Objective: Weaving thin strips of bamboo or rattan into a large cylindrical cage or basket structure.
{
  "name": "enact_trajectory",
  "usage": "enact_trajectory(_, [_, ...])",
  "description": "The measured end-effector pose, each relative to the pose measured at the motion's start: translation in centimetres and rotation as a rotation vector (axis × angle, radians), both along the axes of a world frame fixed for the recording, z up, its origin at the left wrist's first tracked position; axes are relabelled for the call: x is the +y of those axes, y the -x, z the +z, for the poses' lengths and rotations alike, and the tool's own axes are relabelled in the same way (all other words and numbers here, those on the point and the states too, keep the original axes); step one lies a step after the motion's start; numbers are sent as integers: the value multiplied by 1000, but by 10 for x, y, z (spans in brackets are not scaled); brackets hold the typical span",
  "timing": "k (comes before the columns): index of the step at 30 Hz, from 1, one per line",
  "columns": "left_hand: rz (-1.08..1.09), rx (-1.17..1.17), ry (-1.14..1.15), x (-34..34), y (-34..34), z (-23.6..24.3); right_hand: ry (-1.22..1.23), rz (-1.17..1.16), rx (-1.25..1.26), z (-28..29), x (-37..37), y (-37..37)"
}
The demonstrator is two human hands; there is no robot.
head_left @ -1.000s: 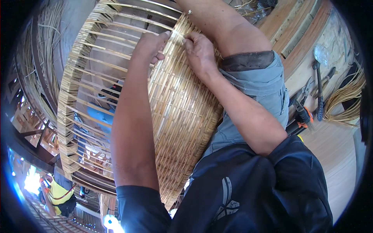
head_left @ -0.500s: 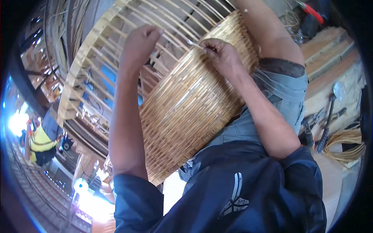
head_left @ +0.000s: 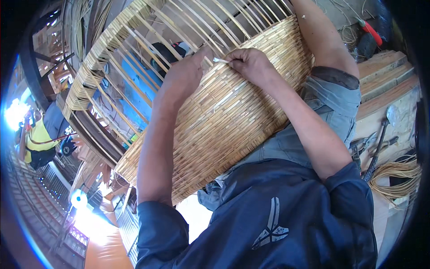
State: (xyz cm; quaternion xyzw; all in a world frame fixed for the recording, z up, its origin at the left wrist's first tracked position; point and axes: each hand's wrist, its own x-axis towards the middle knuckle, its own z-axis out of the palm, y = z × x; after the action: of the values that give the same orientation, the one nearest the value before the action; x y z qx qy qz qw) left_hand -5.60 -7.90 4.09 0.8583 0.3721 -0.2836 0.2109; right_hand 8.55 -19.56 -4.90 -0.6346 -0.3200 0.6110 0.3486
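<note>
A large half-woven cane basket rests against my lap, its woven part near me and bare upright ribs fanning out beyond. My left hand grips the weave edge among the ribs. My right hand pinches a thin pale cane strip at the top of the woven part, fingertips nearly touching my left hand. My bent knee in grey shorts props the basket from the right.
Metal hand tools and a coil of loose cane lie on a wooden floor to the right. A red-handled tool lies at top right. A person in a yellow top is at far left.
The view has tilted and the basket appears rotated. My hands, apart half a second ago, have come together at the weave edge, with the right now pinching the strip.
</note>
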Motion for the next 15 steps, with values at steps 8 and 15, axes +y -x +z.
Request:
enact_trajectory(8, [79,159,213,13,-11,7,-34,58,33,-8,6,-1])
enact_trajectory(15, [117,41,183,9,-11,8,-113,167,-66,-7,10,-2])
